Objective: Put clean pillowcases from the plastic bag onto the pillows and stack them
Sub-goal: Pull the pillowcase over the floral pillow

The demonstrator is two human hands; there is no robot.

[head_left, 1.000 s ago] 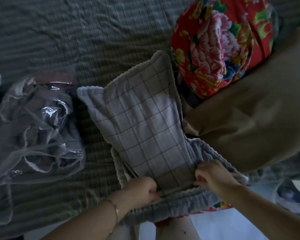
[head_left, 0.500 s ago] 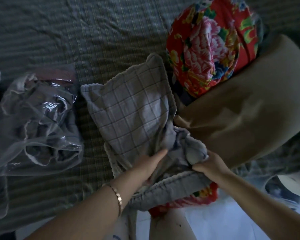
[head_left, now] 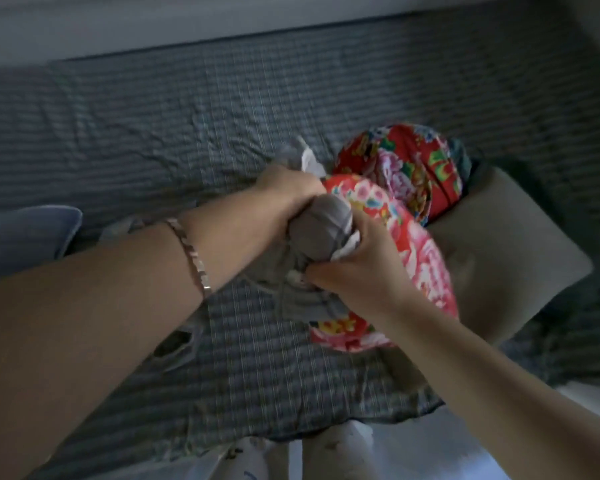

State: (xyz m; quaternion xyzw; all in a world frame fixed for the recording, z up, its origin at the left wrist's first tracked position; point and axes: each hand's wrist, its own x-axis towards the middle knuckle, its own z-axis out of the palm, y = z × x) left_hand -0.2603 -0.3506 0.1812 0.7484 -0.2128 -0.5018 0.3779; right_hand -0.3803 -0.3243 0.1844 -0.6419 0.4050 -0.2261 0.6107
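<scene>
Pillowcase [head_left: 321,228] bunched into a tight grey wad, held up over the bed [head_left: 153,133]. Both hands are on it: left hand [head_left: 288,192] clamps the top, right hand [head_left: 357,271] grips from below, fingers curled round the cloth. Floral pillow [head_left: 426,271] is right against the right hand, with a tan pillow [head_left: 510,261] just beyond. Bracelet [head_left: 191,254] on the left wrist.

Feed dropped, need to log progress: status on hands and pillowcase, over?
Left hand, right hand both gripping bunched grey pillowcase. Floral pillow beside it, uncovered. Tan pillow close by, not blocking.
</scene>
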